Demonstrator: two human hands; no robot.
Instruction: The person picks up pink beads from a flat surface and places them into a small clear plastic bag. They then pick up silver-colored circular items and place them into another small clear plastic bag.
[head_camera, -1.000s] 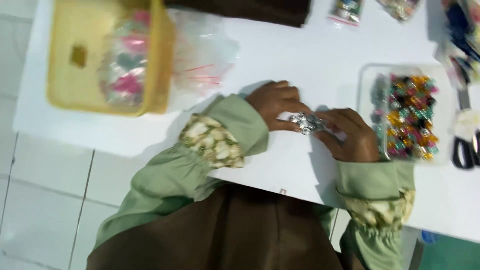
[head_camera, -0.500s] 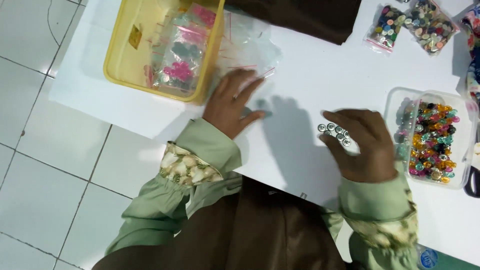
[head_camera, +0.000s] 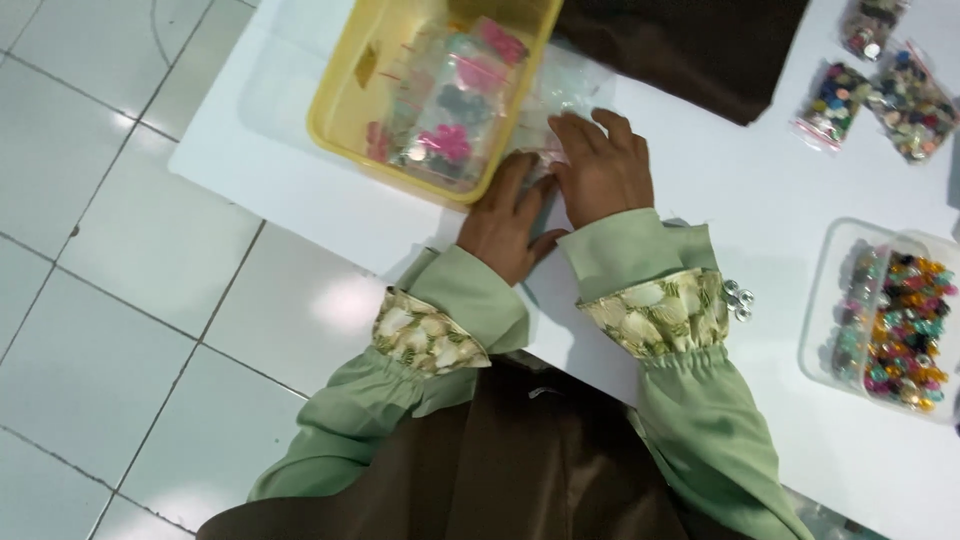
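Right hand (head_camera: 600, 165) no longer over by the bead box; moved across to the far edge of the bench (head_camera: 300, 190), now beside the left hand (head_camera: 510, 225). Silver studs (head_camera: 738, 298), held in the right fingers half a second ago, now let go and lying loose on the bench just beside the right cuff, near the front edge. Left hand roughly where it was, on the clear plastic bags (head_camera: 565, 95) heaped against the yellow tub (head_camera: 340, 110). Both hands thus on the bags, the studs set aside.

Right fingers (head_camera: 590, 135) slightly spread, laid flat on the crinkled plastic. Left fingers (head_camera: 520, 180) close together, pressed on the lower edge of the same heap. Cannot tell whether either hand pinches a bag, since the tips sink into the plastic.

Containers:
- Yellow tub at the far left corner, open-topped, holding more clear packets (head_camera: 450, 100) of small pieces, pink, dark and teal, stacked loosely.
- Clear plastic box (head_camera: 830, 250) at the right edge, lid off, packed with many-coloured beads.
- Two small zip bags (head_camera: 830, 100) of mixed beads at the far right corner, lying flat, touching each other.

Dark brown cloth (head_camera: 690, 50) along the far edge, between tub and zip bags.
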